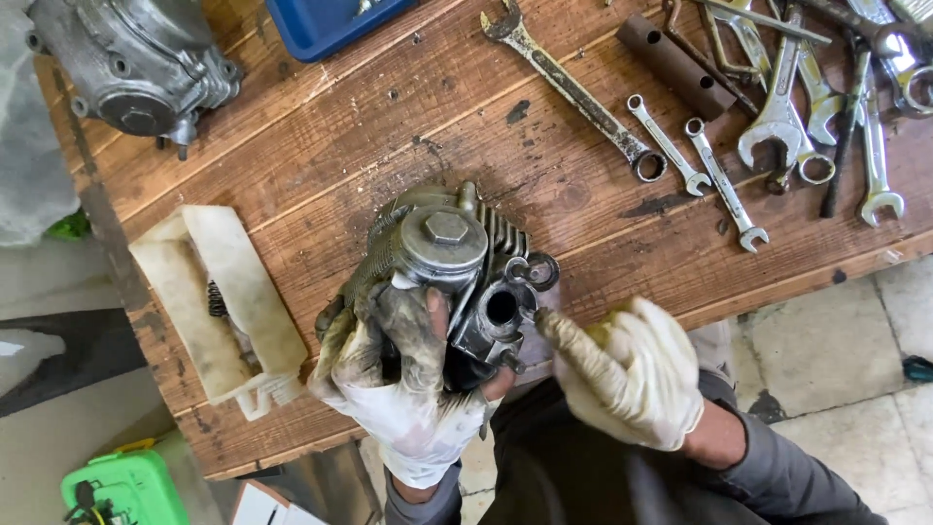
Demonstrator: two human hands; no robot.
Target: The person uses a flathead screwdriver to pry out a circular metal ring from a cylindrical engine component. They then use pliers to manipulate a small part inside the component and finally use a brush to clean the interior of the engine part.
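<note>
My left hand (394,374), in a dirty white glove, grips a grey finned engine cylinder head (457,262) from below, holding it above the near edge of a worn wooden workbench (321,146). A round cap with a hex bolt tops the part, and an open port faces me. My right hand (622,365), also gloved, hovers beside the part on its right, one grimy finger stretched toward the port. Nothing shows in that hand.
Several wrenches (777,117) and a rusty tube (675,66) lie at the bench's far right. A white plastic tray (219,301) holding a spring sits left. An engine casing (136,63) rests far left, a blue tray (326,21) at the back. A green box (126,491) stands on the floor.
</note>
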